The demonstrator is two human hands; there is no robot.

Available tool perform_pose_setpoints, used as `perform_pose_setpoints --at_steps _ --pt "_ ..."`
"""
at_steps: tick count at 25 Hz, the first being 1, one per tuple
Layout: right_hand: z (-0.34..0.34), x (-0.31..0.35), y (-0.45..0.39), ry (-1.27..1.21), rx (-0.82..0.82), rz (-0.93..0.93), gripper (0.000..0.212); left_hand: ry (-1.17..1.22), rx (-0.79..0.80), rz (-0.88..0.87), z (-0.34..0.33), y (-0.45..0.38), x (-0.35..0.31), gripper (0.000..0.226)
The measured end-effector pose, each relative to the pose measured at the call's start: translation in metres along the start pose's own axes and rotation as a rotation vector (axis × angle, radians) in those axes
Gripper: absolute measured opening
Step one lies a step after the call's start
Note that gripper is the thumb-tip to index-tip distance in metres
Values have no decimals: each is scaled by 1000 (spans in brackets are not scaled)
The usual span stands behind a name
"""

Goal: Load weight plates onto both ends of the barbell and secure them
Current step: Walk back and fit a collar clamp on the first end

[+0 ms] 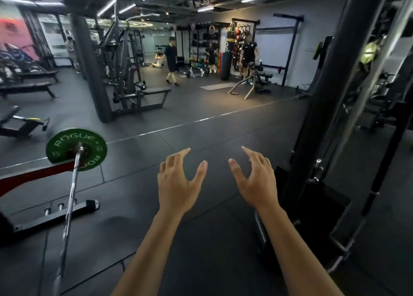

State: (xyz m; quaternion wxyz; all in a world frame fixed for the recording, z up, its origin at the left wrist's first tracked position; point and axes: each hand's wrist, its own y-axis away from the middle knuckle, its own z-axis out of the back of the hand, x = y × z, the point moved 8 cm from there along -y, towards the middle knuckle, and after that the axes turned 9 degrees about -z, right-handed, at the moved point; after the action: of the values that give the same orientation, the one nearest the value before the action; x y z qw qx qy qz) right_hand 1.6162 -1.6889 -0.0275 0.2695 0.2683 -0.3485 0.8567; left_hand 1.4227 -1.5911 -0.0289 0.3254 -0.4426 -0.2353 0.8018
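A silver barbell (71, 197) runs from the lower left up and away from me, with a green Rogue weight plate (67, 140) on its far end. The near end leaves the frame at the bottom. My left hand (178, 184) and my right hand (254, 179) are both held out in front of me over the black floor, fingers spread and curved, holding nothing. Both hands are well to the right of the bar and touch nothing. Another green plate (369, 52) hangs on the rack at the upper right, blurred.
A red and black bench (33, 175) lies under the barbell at the left. A thick black rack upright (330, 83) stands close at the right with its base plate (312, 197) beside my right hand. Several people and machines stand further back across the open rubber floor.
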Motion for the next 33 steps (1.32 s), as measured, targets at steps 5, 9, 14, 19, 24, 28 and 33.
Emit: perform_pose_setpoints --at_steps 5,9,14,19,24,28,33 --pt "-82 -18 -125 -71 101 75 65 -104 -47 82 -62 -90 44 64" --pt "-146 -12 -226 -134 212 151 65 -177 -170 141 -87 -170 83 68" --pt "-224 10 -295 -207 281 232 64 -240 -198 220 -115 -224 154 72" --pt "-317 25 -368 -246 291 255 60 -222 -230 253 -145 -297 250 70" --pt "-410 65 -466 -234 306 249 60 -142 -248 275 -169 -400 354 69" --pt "-463 73 -537 -242 265 230 59 -124 -238 220 -174 -467 418 65" --pt "-551 75 -625 -299 280 216 58 -158 -254 203 -205 -546 492 61"
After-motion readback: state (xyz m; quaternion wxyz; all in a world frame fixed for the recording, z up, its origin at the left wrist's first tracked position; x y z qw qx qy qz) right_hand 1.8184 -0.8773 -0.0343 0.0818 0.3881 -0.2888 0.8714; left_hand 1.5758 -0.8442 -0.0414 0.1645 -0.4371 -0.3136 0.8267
